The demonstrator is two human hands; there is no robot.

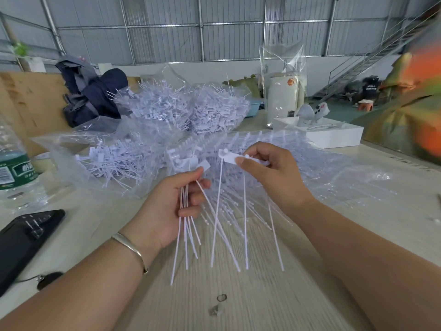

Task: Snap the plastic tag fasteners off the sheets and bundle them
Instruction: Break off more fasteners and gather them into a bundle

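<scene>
**Inspector:** Report the bench, left to right.

**Operator:** At the far left stands a clear water bottle (12, 168) with a green label. In front of it a black phone (26, 237) lies flat on the pale wooden table (250, 302). Behind them, a dark bag (93, 96) sits at the back edge.

**Inspector:** Your left hand?

**Operator:** My left hand (176, 204) is curled round a bundle of fasteners (187, 225). The fingers wrap the thin white stems; the flat tag heads stand above my thumb and the tails fan downward over the table. A silver bangle (131, 249) sits on that wrist.

**Inspector:** Loose stock?

**Operator:** Clear bags of white fasteners (181, 108) are heaped behind my hands, with another opened bag (100, 161) to their left. A sheet of unsnapped fasteners (274, 149) lies flat beneath and beyond my right hand.

**Inspector:** Right hand?

**Operator:** My right hand (269, 170) pinches a short strip of tags (235, 157) by its flat head, thumb in front and fingers behind. Several stems hang straight down from the strip, apart from the left bundle.

**Inspector:** Far right?

**Operator:** A white box (334, 136) sits behind, with a pale canister (284, 101) inside a clear bag. A blurred orange and green mass (410, 111) fills the right edge; I cannot tell what it is.
</scene>
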